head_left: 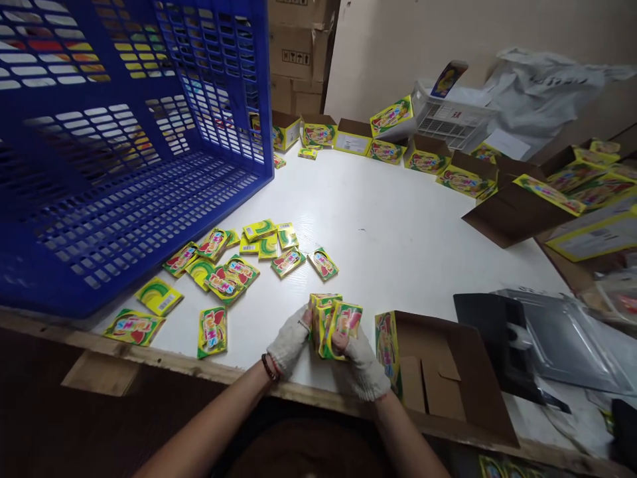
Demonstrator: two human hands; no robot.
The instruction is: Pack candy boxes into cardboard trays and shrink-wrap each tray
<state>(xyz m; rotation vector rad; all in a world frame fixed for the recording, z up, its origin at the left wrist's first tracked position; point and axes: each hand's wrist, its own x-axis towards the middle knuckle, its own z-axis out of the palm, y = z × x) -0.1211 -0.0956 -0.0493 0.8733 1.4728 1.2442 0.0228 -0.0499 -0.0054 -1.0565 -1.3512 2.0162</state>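
Filling the middle of the view, a white tabletop [398, 226] stretches back towards a pale wall [398, 40] and stacked brown cartons [291, 60]. Along its far side runs a curved row of open yellow-and-green display boxes [318, 133], with a white plastic basket [445, 119] and crumpled grey plastic bags [537, 99] behind them. A large blue crate [261, 79], its side a grid of slots, takes up the upper left.

A bare wooden edge [199, 370] borders the table nearest the person. Loose yellow-and-green packets [213, 332] lie scattered between the crate and the hands, some overlapping. On the right, an open cardboard box [385, 338] sits by the near edge, just beside the right forearm, with a black object [492, 338] beyond it. The widest bare stretch lies ahead of the hands, up to the far row.

Close to the near edge, both hands wear whitish knit gloves and are closed around a bunch of packets [326, 325]. The left hand [288, 342] presses its left side; the right hand [365, 365] grips the other, bare thumb across the front packet.
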